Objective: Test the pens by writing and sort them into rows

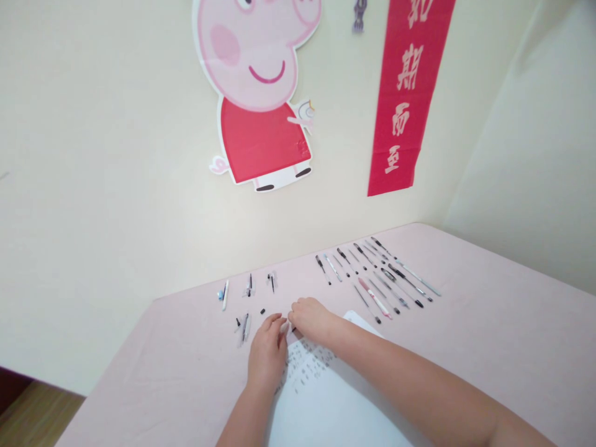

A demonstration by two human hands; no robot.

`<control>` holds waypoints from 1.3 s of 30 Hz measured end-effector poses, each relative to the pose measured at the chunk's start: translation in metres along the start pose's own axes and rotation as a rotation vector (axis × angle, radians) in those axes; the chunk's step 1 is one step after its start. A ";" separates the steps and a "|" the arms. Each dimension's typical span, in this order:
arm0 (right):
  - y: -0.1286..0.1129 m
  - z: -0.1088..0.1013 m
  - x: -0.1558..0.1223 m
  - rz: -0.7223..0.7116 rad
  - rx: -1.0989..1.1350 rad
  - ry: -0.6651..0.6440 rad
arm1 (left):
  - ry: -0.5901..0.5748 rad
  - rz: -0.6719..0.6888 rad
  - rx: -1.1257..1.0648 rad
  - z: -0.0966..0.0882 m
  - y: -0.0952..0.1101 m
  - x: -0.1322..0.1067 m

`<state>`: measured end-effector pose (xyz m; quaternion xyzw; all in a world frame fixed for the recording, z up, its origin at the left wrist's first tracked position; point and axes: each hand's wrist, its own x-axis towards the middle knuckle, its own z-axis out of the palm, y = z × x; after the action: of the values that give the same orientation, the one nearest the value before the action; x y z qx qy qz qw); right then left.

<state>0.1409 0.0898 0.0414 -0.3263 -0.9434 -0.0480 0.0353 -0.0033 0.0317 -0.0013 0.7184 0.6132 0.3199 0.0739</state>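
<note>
At the far edge of a white paper sheet [335, 410], my two hands meet fingertip to fingertip. My left hand [266, 352] curls its fingers inward. From the right, my right hand [311, 318] reaches across with its fingers bent in a pinch. Something small and pale shows between the fingertips, and a thin dark tip pokes out under my right hand; I cannot tell what it is. A small black pen cap [262, 311] lies just beyond my left hand. Left of that hand lies a clear pen barrel [244, 328] with a short dark piece beside it.
Taken-apart pen pieces [249, 285] and a white pen [226, 295] lie in small groups at the back left. Several pens and refills are lined up at the back right, among them a pink-and-white pen [375, 298]. A pink cloth [503, 323] covers the table against the wall.
</note>
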 end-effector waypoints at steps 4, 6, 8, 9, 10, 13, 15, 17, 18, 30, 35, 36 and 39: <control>0.005 -0.001 -0.004 0.016 -0.015 -0.013 | -0.015 -0.026 -0.001 -0.003 0.003 0.000; 0.010 -0.004 -0.008 0.043 -0.016 -0.014 | -0.024 -0.025 0.001 -0.004 0.005 0.000; 0.016 -0.007 -0.014 0.065 -0.006 0.001 | -0.033 -0.031 0.013 -0.005 0.007 -0.001; 0.018 -0.009 -0.017 0.072 0.006 0.018 | -0.040 -0.036 0.022 -0.005 0.008 -0.001; 0.020 -0.011 -0.021 0.081 0.023 0.043 | -0.047 -0.040 0.030 -0.006 0.010 -0.001; 0.020 -0.014 -0.033 0.143 0.126 0.151 | -0.058 -0.026 0.031 -0.008 0.013 -0.001; 0.016 -0.013 -0.041 0.209 0.256 0.263 | -0.040 -0.005 0.000 -0.008 0.014 -0.002; 0.011 -0.009 -0.047 0.260 0.425 0.388 | -0.008 -0.003 -0.058 -0.006 0.014 -0.002; 0.008 -0.006 -0.049 0.281 0.510 0.446 | 0.010 -0.018 -0.097 -0.004 0.012 -0.002; -0.006 0.009 -0.062 0.346 0.903 0.733 | 0.129 -0.473 -1.067 -0.002 0.005 0.004; -0.012 0.002 -0.066 0.176 0.842 0.770 | 0.207 -0.677 -1.497 -0.009 0.014 0.008; -0.013 0.001 -0.067 0.116 0.821 0.786 | 0.211 -0.687 -1.560 -0.010 0.014 0.009; -0.015 -0.003 -0.070 -0.051 0.746 0.819 | 0.189 -0.701 -1.699 -0.014 0.015 0.010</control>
<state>0.1864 0.0351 0.0367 -0.2235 -0.8131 0.1654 0.5114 0.0020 0.0334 0.0214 0.1671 0.3584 0.6789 0.6186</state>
